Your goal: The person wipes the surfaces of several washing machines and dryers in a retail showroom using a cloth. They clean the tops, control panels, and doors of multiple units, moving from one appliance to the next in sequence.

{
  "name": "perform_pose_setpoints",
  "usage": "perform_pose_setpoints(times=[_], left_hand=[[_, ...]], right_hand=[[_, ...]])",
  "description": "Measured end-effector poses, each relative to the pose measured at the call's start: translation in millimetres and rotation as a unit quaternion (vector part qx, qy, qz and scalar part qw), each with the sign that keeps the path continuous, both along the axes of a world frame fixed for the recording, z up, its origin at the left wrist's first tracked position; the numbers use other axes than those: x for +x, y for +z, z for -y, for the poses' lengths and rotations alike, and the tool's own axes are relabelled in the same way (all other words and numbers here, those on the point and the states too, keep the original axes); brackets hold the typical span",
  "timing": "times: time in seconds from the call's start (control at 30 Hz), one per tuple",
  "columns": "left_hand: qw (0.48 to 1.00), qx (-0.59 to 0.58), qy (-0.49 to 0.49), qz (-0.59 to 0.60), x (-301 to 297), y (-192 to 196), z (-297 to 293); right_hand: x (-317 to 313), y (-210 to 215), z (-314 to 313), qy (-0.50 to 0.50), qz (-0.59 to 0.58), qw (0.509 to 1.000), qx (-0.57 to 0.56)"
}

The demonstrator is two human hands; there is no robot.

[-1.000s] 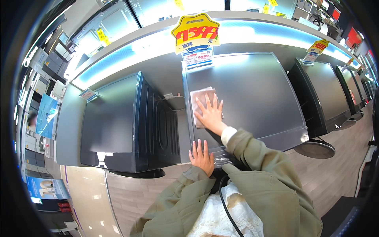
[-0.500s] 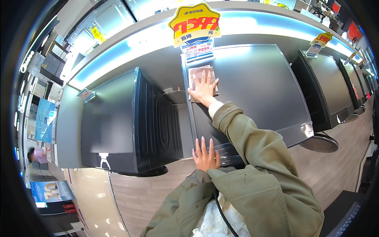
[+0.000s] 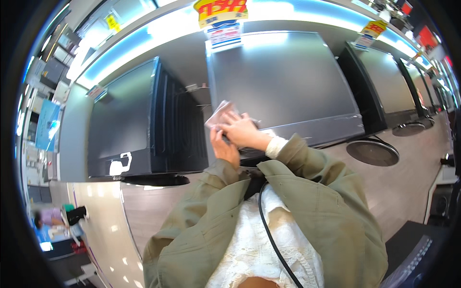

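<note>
A pinkish-beige cloth (image 3: 219, 115) is bunched and folded at the front left part of a dark grey appliance top (image 3: 288, 72), which looks like a front-loading washing machine. My right hand (image 3: 242, 131) holds the cloth from the right, its fingers bent over it. Just below, my left hand (image 3: 225, 150) has its fingertips at the cloth's lower edge and seems to pinch it. The two hands meet there, slightly blurred, and part of the left fingers is hidden.
Another dark machine (image 3: 122, 120) stands to the left across a narrow gap, and more (image 3: 384, 79) stand in a row to the right. A round door (image 3: 373, 152) sticks out in front. Price signs (image 3: 224, 36) stand at the back edge, below a lit shelf (image 3: 307, 13).
My right hand has pulled back toward me with the cloth, from flat on the machine's top to beside my left hand. The cloth is now bunched up. My view has shifted too.
</note>
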State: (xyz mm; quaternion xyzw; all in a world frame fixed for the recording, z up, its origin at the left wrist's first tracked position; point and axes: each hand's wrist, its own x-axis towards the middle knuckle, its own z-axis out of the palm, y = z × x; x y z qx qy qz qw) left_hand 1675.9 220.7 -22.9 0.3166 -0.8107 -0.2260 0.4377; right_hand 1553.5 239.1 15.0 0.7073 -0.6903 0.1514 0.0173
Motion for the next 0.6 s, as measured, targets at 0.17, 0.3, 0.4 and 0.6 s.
perform_pose_setpoints(times=[0.17, 0.3, 0.4, 0.6], left_hand=[[0.995, 0.007, -0.053, 0.083, 5.1, 6.5, -1.4], [0.991, 0.01, -0.04, 0.131, 1.4, 1.5, -8.2], [0.988, -0.007, -0.035, 0.153, -0.6, -1.6, -8.3], [0.982, -0.042, 0.031, 0.182, -2.5, -4.8, -10.9]], right_hand=[[-3.0, 7.8, -28.0, -0.036, -0.03, 0.998, -0.045], [-55.6, 1.2, -68.4, -0.134, -0.037, 0.989, -0.052], [-112.1, 7.7, -119.1, -0.238, -0.059, 0.969, -0.01], [-240.7, -2.3, -229.4, -0.452, -0.03, 0.892, 0.005]])
